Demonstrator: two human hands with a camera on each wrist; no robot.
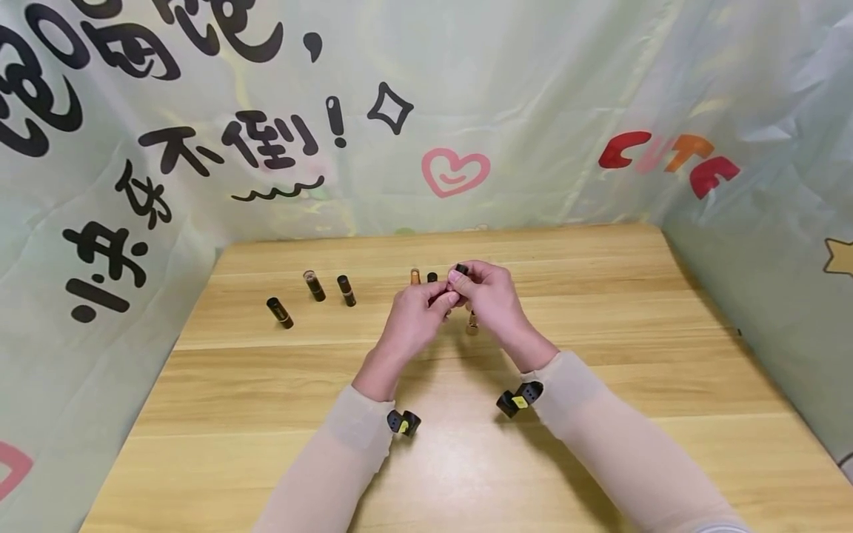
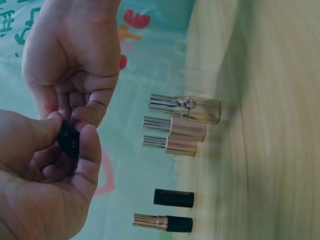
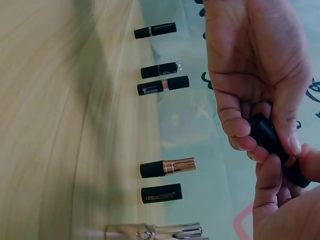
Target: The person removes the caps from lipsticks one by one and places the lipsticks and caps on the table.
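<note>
Both hands meet above the middle of the table around a small black lipstick tube (image 3: 269, 134). My left hand (image 1: 415, 314) pinches its longer part between thumb and fingers. The fingers and thumb of my right hand (image 1: 492, 296) grip the other end, seen as a dark piece (image 2: 68, 140) in the left wrist view. A bit of pinkish gold shows between the two parts, mostly hidden by fingertips. Standing behind the hands are an uncapped lipstick (image 3: 167, 167) with a rose-gold tube and black base, and a separate black cap (image 3: 162, 193) with white lettering.
On the left of the wooden table (image 1: 266, 414) stand three dark lipsticks: one in front (image 1: 280, 313), one with a clear top (image 1: 314, 286), one with a pale band (image 1: 346, 291). Several shiny gold-and-silver lipsticks (image 2: 185, 108) stand near the right hand. Printed cloth (image 1: 546, 96) surrounds the table.
</note>
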